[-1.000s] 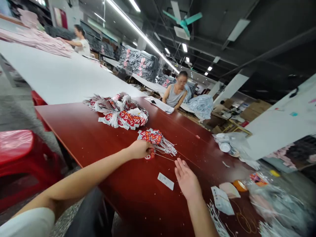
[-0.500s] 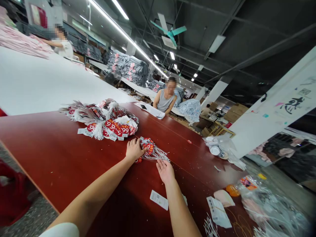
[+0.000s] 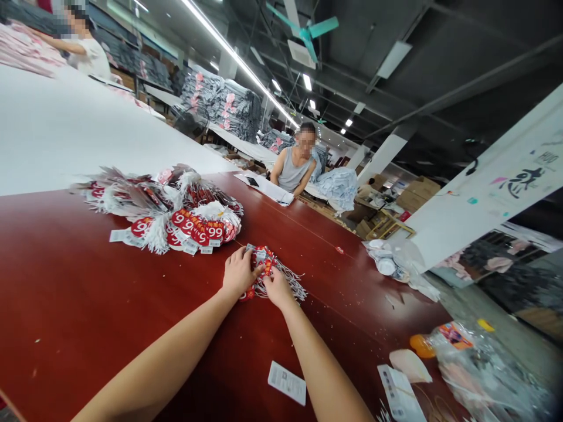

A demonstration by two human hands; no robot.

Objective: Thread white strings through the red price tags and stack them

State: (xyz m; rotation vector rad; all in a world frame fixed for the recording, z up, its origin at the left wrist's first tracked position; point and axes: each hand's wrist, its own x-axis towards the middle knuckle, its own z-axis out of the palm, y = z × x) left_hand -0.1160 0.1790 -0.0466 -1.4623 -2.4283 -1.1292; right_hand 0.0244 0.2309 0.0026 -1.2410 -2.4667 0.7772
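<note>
A small bundle of red price tags with white strings (image 3: pixel 269 265) lies on the dark red table (image 3: pixel 88 293). My left hand (image 3: pixel 237 272) grips its left side, fingers curled over the tags. My right hand (image 3: pixel 277 287) presses on the bundle's right side, over the strings. A much larger heap of red tags with white strings (image 3: pixel 176 211) lies farther left, apart from both hands. Between my forearms, nearer to me, lies a white paper label (image 3: pixel 287 382).
A person in a grey vest (image 3: pixel 292 167) sits at the table's far end by papers. Another person (image 3: pixel 85 47) works at a white table (image 3: pixel 65 129) at the left. Plastic bags (image 3: pixel 479 369), paper slips and an orange object (image 3: pixel 421 346) lie at the right.
My right hand has moved from the bare table onto the small tag bundle, joining my left hand there. The view has shifted left and closer to the table.
</note>
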